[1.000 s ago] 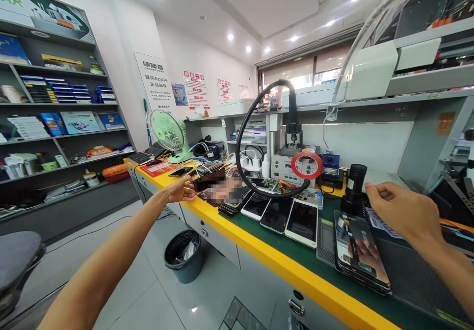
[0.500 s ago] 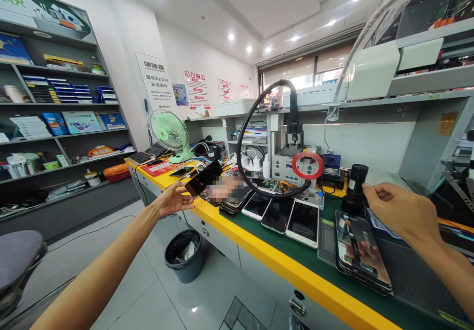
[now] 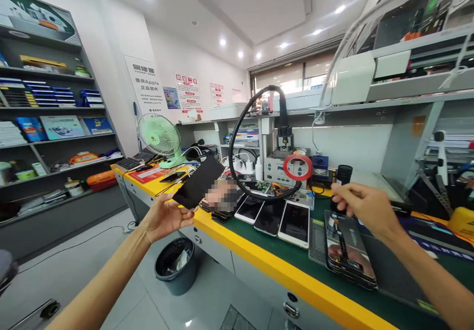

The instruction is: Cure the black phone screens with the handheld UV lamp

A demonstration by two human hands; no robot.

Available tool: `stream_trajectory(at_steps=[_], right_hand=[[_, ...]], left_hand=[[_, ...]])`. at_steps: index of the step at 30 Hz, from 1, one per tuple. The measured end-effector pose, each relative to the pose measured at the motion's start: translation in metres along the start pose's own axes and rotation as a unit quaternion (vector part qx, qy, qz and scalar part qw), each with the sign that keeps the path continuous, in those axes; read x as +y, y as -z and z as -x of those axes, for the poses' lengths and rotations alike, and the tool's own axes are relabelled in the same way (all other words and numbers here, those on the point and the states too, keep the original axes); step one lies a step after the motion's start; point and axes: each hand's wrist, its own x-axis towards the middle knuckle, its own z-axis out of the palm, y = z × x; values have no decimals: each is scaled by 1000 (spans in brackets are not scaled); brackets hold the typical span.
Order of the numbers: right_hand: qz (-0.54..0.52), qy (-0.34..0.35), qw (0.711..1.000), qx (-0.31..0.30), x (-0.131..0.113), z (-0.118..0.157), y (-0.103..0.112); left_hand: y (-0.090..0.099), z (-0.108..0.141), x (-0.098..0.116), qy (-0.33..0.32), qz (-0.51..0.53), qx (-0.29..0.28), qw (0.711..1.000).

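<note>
My left hand (image 3: 166,216) grips a dark smartphone (image 3: 202,182) by its lower end, tilted up beyond the bench's front edge. Fingers curled together, my right hand (image 3: 366,206) hovers over a stack of phone parts (image 3: 350,253) with a shiny top piece. Whether a small thing sits in that pinch cannot be made out. Just behind its fingertips stands a black cylinder (image 3: 344,173), partly covered by the hand. Three phones with white or dark frames lie side by side on the green mat, among them a white-framed phone (image 3: 294,224).
A black cable loop (image 3: 233,147) and a red tape roll (image 3: 298,166) stand behind the phones. A pixelated patch hides part of another phone pile (image 3: 222,215). The yellow bench edge (image 3: 259,248) runs along the front, with a waste bin (image 3: 176,266) below. A green fan (image 3: 159,135) stands left.
The view has turned slightly right. My left hand has brought the smartphone closer, its dark face turned more toward me. My right hand has moved left, in front of the black cylinder.
</note>
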Motion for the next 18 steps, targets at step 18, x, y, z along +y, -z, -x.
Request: stream_trajectory(at_steps=[18], right_hand=[[-356,-32,913,-198,-38,21,1]], left_hand=[[-223,-45,-130,154,172,-365,902]])
